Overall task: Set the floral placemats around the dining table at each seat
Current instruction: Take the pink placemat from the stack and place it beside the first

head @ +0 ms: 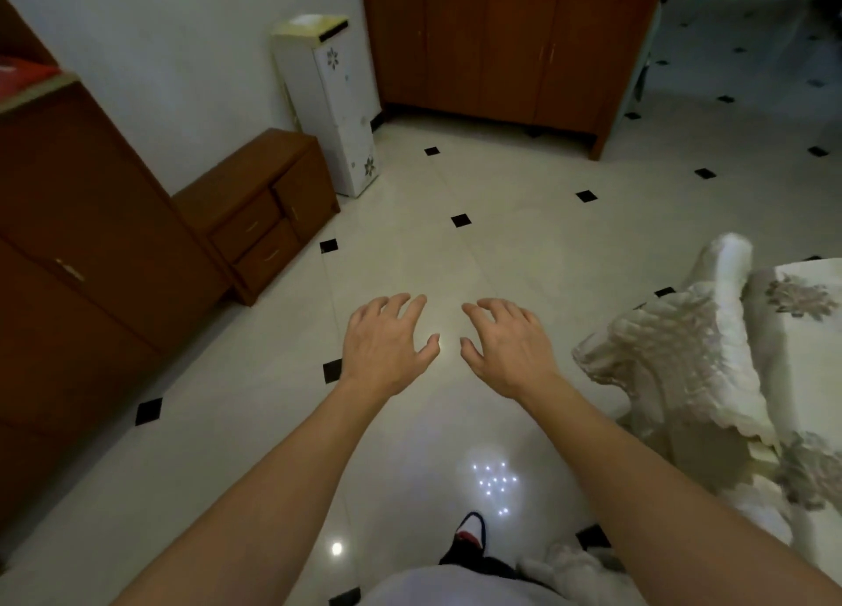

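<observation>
1. Well, the containers first: a tall brown cabinet [68, 241] fills the left edge with its door closed, so I cannot see inside. Something red [23, 74] lies on its top, too blurred to name.
2. Just beside it, against the wall, stands a low drawer unit [259, 204] with both drawers pushed in.
3. Next along the wall is a narrow white stand [337, 104] printed with small flowers. It has a dark slot near its top, and its contents are hidden.
4. A wide brown sideboard [501, 45] runs along the far wall with all its doors closed.
5. A floral cloth [802, 295], cream with grey blooms, lies flat at the right edge. I cannot tell whether it is a placemat or the table's cover. A quilted cream cover [674, 346] drapes down beside it towards the floor [410, 241].
6. Both my forearms reach straight forward over the pale tiles, palms down, side by side and a little apart.
7. My left hand [387, 346] holds nothing; its fingers [401, 305] are spread and gently bent, with the thumb out towards the other hand.
8. My right hand [505, 350] mirrors it, fingers splayed and curved, touching nothing, well apart from the floral cloth.
9. One slippered foot [471, 532] shows on the tiles below my arms.
</observation>
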